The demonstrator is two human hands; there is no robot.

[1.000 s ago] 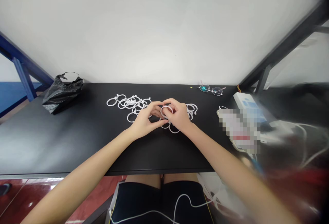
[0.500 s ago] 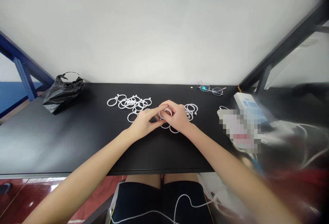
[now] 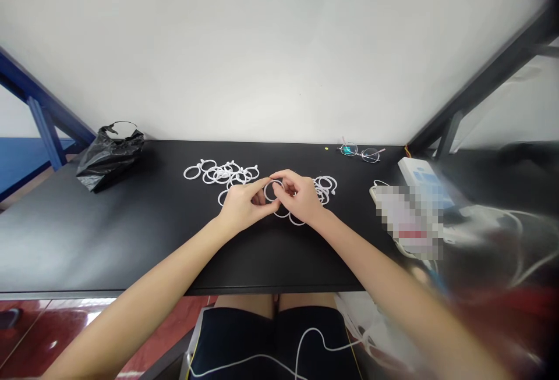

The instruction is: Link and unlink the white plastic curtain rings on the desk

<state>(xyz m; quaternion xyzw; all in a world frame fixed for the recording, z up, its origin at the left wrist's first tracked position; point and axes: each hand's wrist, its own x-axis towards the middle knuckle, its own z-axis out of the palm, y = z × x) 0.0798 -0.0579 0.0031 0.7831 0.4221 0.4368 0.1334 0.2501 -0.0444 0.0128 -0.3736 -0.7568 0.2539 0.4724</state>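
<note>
Between my two hands is a white plastic ring (image 3: 267,196), held a little above the black table. My left hand (image 3: 245,204) grips its left side with the fingers above and the thumb below. My right hand (image 3: 301,195) pinches the ring's right side between thumb and fingers. To the left lies a pile of white rings (image 3: 222,175) with small knobs. Another group of white rings (image 3: 325,184) lies right of my right hand, partly hidden by it. Below the hands, the edges of further rings (image 3: 297,223) show.
A crumpled black plastic bag (image 3: 109,156) sits at the back left. Round glasses (image 3: 358,152) lie near the wall. On the right are a blurred-out phone (image 3: 404,223), a white and blue box (image 3: 423,181), and clear plastic with cables. The black table (image 3: 131,228) ends before my lap.
The held ring has shifted slightly left and turned to show its open circle more. My left fingers have spread a little around it. My right hand stays nearly in place.
</note>
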